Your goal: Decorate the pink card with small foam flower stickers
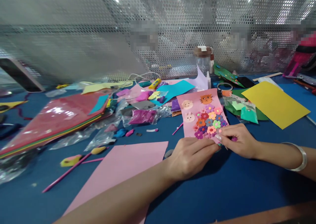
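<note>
Blue tabletop (pixel 247 191), backed by a perforated metal screen (pixel 74 36) and strewn with craft paper (pixel 123 164) — head view. A pink card (pixel 197 108) of foam flowers (pixel 209 122) is laid flat at centre; its near edge is gripped by the left hand (pixel 190 156) — seemingly against sliding — while the right hand (pixel 240 140) is pinched onto its lower right corner.

Light: bright and even, from overhead lamps that show as white glints through the silver perforated metal screen (pixel 98 36).
Glare: white sheen on the clear plastic sleeve over the red paper stack (pixel 56 113); a glint on my silver bangle (pixel 300 156).
Shadows: soft dark patches on the blue surface (pixel 247 184) under my left hand (pixel 190 156) and right hand (pixel 240 140).
Focus: sharpest on the pink sheet of flower stickers (pixel 204 115); the left edge is smeared and the screen streaked.
Distortion: wide-angle stretch along my left forearm.
Defects: blocky pixelated patches at the back.
</note>
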`<action>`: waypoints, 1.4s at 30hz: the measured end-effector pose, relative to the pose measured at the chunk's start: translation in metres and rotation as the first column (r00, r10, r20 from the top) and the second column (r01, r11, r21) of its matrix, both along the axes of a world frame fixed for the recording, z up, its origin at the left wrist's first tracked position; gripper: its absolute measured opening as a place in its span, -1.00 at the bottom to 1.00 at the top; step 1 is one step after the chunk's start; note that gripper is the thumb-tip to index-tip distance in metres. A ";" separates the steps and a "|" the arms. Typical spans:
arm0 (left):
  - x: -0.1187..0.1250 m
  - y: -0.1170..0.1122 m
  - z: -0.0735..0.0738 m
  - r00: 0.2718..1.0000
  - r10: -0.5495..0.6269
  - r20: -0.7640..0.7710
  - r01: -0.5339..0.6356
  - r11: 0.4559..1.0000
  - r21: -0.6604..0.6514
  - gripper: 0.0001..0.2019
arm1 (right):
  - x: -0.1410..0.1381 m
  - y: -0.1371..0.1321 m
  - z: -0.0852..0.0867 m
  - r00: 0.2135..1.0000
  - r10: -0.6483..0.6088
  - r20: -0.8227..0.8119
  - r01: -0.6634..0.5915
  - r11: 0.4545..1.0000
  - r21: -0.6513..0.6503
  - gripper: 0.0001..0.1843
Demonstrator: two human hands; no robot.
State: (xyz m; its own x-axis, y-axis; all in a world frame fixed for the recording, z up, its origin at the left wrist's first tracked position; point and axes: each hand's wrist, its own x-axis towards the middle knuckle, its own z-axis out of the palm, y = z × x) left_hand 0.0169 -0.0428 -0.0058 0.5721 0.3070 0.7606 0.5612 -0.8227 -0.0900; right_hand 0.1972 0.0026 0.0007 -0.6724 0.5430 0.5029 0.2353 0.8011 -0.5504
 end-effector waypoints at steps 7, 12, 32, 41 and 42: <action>0.001 -0.001 0.003 0.999 -0.030 -0.032 0.028 0.999 -0.042 -0.97 | 0.000 0.000 -0.001 1.000 0.004 -0.015 -0.003 1.000 0.013 -0.64; 0.001 0.000 0.003 0.999 -0.022 -0.034 0.021 0.999 -0.026 -0.95 | 0.000 0.000 -0.001 1.000 0.016 -0.018 -0.016 1.000 0.004 -0.64; 0.002 -0.004 0.005 0.999 -0.002 -0.044 0.001 1.000 -0.024 -0.83 | 0.000 0.000 -0.001 1.000 0.013 -0.007 -0.012 1.000 0.013 -0.64; -0.001 -0.001 0.002 0.999 -0.034 -0.034 0.035 0.999 0.012 -0.87 | 0.000 0.000 0.001 0.999 0.030 -0.013 -0.030 0.999 0.017 -0.65; -0.001 -0.001 0.002 0.999 -0.038 -0.028 0.038 0.999 0.012 -0.88 | 0.000 0.000 0.001 0.999 0.031 -0.013 -0.031 0.999 0.015 -0.65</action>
State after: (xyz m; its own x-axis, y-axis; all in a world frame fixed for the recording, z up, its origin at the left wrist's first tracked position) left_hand 0.0162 -0.0433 -0.0041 0.6040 0.2749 0.7480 0.5265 -0.8423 -0.1156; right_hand 0.1969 0.0022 0.0015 -0.6823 0.5143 0.5196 0.2030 0.8161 -0.5411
